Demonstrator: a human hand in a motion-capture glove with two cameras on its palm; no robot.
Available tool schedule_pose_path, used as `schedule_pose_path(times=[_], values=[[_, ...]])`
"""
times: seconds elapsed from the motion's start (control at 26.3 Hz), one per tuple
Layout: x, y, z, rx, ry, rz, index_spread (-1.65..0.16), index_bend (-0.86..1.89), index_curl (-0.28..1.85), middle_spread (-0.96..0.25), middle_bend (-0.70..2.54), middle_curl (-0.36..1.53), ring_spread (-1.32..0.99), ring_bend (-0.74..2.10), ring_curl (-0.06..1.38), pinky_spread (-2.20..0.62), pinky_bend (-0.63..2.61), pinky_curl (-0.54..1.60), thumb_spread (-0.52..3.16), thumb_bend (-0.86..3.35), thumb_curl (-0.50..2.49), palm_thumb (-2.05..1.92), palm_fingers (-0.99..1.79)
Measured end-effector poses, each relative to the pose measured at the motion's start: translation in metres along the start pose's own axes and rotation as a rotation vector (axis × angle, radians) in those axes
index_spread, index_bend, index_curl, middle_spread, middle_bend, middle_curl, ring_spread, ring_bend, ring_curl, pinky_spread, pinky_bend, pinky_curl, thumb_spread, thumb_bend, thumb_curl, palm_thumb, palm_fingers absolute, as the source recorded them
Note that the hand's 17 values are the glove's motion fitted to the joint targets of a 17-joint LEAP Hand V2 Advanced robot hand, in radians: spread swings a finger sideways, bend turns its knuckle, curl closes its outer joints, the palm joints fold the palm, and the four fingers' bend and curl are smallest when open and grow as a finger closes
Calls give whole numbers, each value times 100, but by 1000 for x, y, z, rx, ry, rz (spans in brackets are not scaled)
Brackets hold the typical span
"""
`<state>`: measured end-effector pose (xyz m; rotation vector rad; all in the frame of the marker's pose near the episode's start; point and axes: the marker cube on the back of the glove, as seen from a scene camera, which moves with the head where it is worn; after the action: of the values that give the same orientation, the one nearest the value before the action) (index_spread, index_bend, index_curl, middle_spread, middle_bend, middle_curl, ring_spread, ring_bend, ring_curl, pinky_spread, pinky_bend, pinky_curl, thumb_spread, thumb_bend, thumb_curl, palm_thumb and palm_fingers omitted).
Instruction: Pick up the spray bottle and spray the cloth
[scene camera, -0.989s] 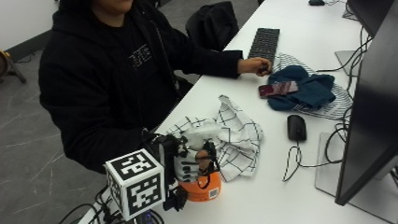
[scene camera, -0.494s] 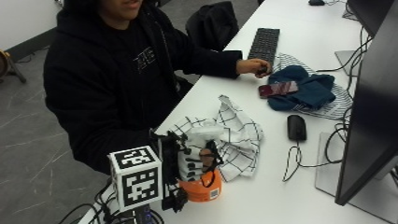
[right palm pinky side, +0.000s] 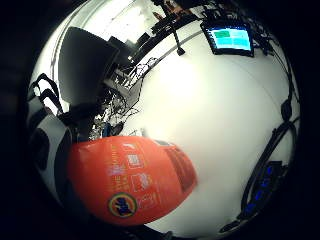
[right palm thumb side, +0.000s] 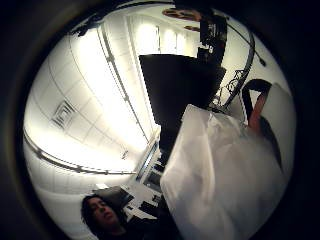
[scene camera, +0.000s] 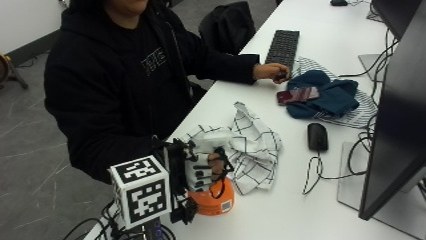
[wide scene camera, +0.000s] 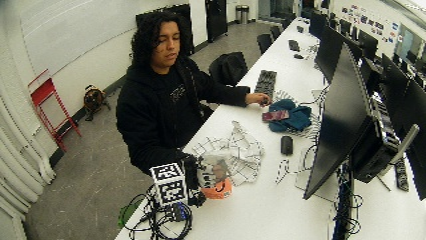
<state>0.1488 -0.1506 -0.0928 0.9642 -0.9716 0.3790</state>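
one hand, the gloved right hand (scene camera: 200, 170), is wrapped round the spray bottle (scene camera: 212, 192) near the front edge of the desk (scene camera: 293, 210). half a second ago the bottle looked the same way up, with its orange bottom low by the desktop, so little has changed: the bottle has not gone up much, if at all. i think the pick up is only starting and no spraying has been done.

the hand comes in from the person's side of the desk, with the palm against the bottle's white top part. the fingers (scene camera: 214, 161) curl round the neck, and one bare fingertip shows by the white spray head. from the little finger side palm view the orange bottle (right palm pinky side: 127, 180) fills much of the picture, so it is right by the palm.

just past the bottle lies the checked cloth (scene camera: 249, 145), crumpled, touching or nearly touching it. the nozzle seems to face that way.

far along the desk the bare left hand (scene camera: 273, 72) rests by a keyboard (scene camera: 283, 45).
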Motion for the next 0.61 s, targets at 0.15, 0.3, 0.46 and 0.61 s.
schedule_pose_path(times=[0.15, 0.3, 0.46, 0.61], values=[[-22, 7, -13, -89, 46, -16, -28, 32, 50, -21, 59, 53, -25, 64, 46, -32, 41, 39, 38, -3, 67, 92, 141], [-57, 17, -44, -281, 175, -55, -28, 34, 51, -21, 59, 53, -25, 64, 46, -32, 41, 39, 36, -3, 68, 93, 140], [-91, 21, -48, -460, 318, -159, -27, 36, 53, -20, 60, 53, -25, 63, 46, -32, 41, 39, 34, -3, 70, 92, 140], [-120, 28, -39, -677, 493, -246, -27, 39, 54, -20, 60, 53, -25, 63, 46, -31, 41, 39, 31, -3, 71, 92, 140]])
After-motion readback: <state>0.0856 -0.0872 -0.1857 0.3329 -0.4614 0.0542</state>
